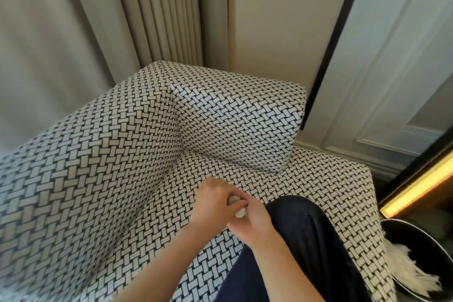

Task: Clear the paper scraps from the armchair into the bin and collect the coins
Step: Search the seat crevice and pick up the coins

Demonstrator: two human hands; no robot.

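Above the armchair (98, 154) seat, left hand (213, 203) and right hand (255, 225) meet, fingers curled around pale coins (239, 214); bin (421, 235) with paper scraps (414, 274) at four o'clock.

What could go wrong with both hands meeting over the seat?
1. The pale round pieces, likely coins, are pinched between the left hand and right hand; one could slip.
2. A coin dropped on the armchair would be hard to spot in the weave, or slide into a crease.
3. The bin stands by the seat edge; a coin might roll in among the paper scraps.
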